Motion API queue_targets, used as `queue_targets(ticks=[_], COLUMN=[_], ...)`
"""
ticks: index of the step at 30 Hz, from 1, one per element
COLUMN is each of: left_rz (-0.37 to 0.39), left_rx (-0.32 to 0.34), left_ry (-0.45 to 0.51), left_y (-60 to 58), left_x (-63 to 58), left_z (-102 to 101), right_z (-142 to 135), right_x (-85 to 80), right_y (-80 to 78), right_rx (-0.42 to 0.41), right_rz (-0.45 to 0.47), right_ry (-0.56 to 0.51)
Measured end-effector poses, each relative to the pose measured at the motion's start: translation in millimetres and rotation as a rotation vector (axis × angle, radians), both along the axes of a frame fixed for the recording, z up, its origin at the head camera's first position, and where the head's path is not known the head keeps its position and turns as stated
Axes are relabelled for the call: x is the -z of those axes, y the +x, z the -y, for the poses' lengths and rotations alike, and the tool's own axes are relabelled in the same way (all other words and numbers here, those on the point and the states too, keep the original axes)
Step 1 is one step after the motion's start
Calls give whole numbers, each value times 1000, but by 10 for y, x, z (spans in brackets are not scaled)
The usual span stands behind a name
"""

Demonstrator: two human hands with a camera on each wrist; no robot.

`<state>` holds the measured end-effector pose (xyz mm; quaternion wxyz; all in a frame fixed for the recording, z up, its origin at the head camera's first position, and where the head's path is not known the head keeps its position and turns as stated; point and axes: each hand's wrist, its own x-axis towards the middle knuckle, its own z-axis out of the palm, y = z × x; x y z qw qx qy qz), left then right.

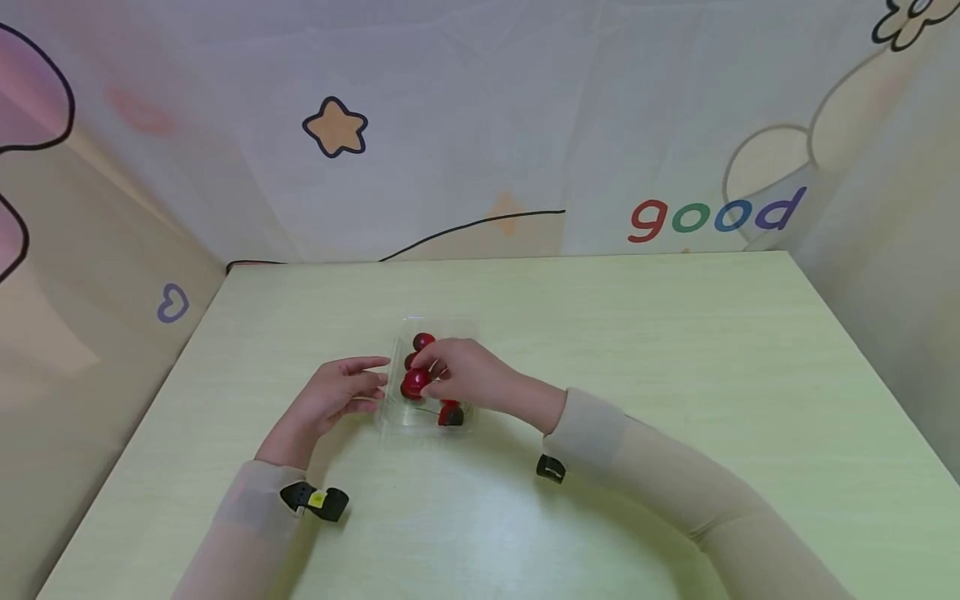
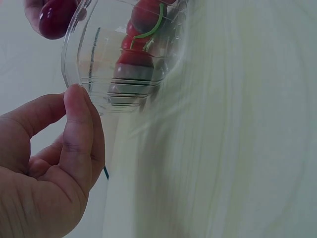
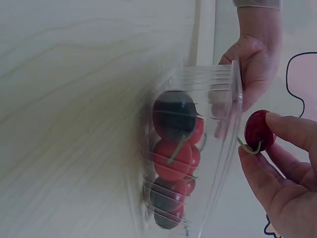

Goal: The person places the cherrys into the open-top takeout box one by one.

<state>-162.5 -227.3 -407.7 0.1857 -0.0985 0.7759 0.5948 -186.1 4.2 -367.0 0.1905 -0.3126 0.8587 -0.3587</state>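
Note:
A clear plastic container [image 1: 393, 421] stands on the table with several dark red cherries [image 1: 411, 385] inside. In the right wrist view those cherries [image 3: 172, 158] line up behind the see-through wall, one with a green stem. My right hand [image 1: 468, 375] is over the container and pinches a cherry [image 3: 258, 130] between thumb and fingertips, its green stem curving down past them. This cherry [image 2: 55, 19] also shows beside the rim in the left wrist view. At the container's left side is my left hand [image 1: 341, 390], fingers extended, fingertips [image 2: 75, 94] right at the rim.
The pale wooden table [image 1: 637, 350] runs on around the container. Behind it hangs a printed cloth [image 1: 465, 125] with a star and coloured letters. Black straps [image 1: 318, 500] circle both sleeves near the wrists.

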Motion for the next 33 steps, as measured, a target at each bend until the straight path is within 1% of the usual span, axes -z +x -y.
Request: queue_targets(ticks=[9,11,21,30,33], left_rz=[-13,-18,-29,-23,-18], left_rx=[6,10,24,14,1], left_ry=[10,12,32,27,28], left_y=[4,7,28,27,24], left_x=[6,6,-9,-6,1], left_z=[16,14,1,8,9], right_z=[91,111,188,218,229], right_x=[96,115,234,298,311], right_y=[21,35,57,89,100], right_rx=[-44,-44,-43,-95,-104], right_rz=[-7,4,-8,-108,-141], right_ry=[3,13,71,138,167])
